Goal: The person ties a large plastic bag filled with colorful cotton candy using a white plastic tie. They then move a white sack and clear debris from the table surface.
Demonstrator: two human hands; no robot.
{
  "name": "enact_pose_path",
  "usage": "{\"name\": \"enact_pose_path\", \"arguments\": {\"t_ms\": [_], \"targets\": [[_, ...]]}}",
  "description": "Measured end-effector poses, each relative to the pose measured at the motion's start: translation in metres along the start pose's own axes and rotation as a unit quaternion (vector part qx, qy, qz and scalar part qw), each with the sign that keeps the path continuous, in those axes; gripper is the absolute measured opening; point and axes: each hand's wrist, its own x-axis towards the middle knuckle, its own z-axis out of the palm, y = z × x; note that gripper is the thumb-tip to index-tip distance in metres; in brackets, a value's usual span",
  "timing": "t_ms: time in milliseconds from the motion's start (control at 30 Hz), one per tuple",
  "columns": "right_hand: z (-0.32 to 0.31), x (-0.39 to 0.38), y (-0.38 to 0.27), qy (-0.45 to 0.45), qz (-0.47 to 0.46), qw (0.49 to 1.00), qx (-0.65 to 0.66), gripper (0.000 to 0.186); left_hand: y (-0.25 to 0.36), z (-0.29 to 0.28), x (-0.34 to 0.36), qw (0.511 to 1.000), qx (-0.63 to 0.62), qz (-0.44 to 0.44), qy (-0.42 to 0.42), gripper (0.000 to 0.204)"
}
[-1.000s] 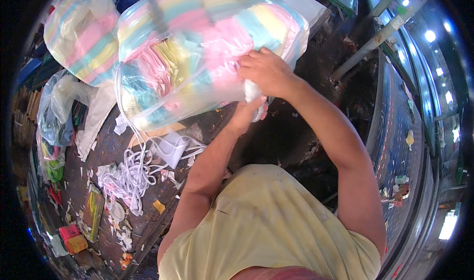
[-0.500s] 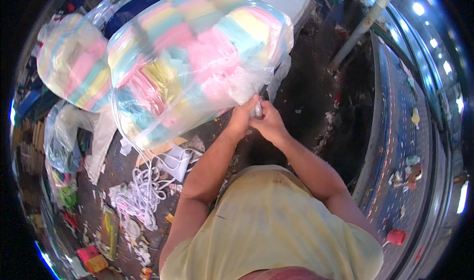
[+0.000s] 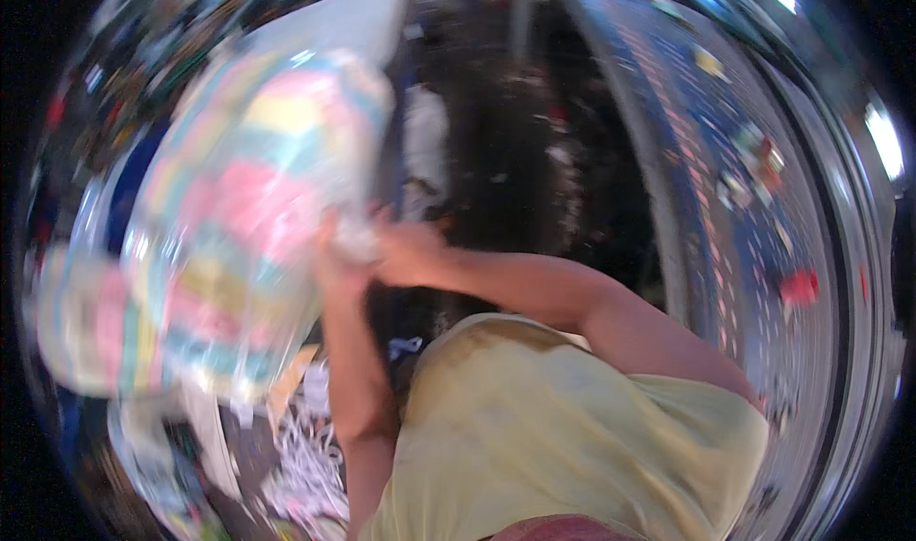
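A large clear plastic bag (image 3: pixel 258 197) packed with folded pastel pieces in pink, yellow, blue and white fills the left half of the view. Its neck is bunched into a whitish twist at its right edge. My left hand (image 3: pixel 342 262) is closed around the lower side of that twist. From the right, my right hand (image 3: pixel 412 253) grips the same twist, its fingers blurred by motion. A second, smaller clear bag (image 3: pixel 91 322) of similar pastel pieces sits to the left, against the big one.
A tangle of white cord (image 3: pixel 310 474) lies on the littered floor below the bag. A pale flat board (image 3: pixel 329 26) stands behind it. On the right runs a long blue-grey belt (image 3: pixel 682 150) with scraps and a red object (image 3: pixel 800 288) on it.
The view has swung round, so the bags and both hands now appear further left and the belt nearer the middle. Both hands stay at the bag's neck.
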Motion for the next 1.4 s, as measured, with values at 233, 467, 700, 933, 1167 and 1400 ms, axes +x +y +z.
{"name": "enact_pose_path", "arguments": {"t_ms": [233, 467, 700, 933, 1167, 1400], "targets": [[0.023, -0.003, 0.002, 0.075, -0.106, 0.989, -0.076, 0.038, 0.004, -0.029, 0.025, 0.998, 0.044, 0.004, 0.04, 0.024], [0.009, -0.089, 0.051, 0.01, -0.1, 0.994, -0.044, 0.058, 0.007, -0.03, 0.031, 0.991, 0.104, 0.018, 0.079, 0.035], [-0.027, -0.296, 0.173, 0.212, 0.049, 0.975, -0.044, 0.025, 0.023, -0.045, 0.038, 0.992, 0.121, -0.015, -0.044, 0.02], [-0.059, -0.58, 0.189, 0.457, 0.406, 0.756, -0.234, 0.037, 0.035, -0.054, 0.04, 0.989, 0.139, -0.056, 0.014, 0.021], [-0.012, -0.848, 0.155, 0.285, 0.841, 0.402, -0.225, 0.038, 0.038, -0.043, 0.041, 0.986, 0.152, -0.06, 0.021, 0.023], [0.007, -0.921, 0.158, 0.381, 0.876, 0.277, -0.105, 0.037, 0.039, -0.049, 0.043, 0.974, 0.218, -0.041, 0.045, 0.023]]}}
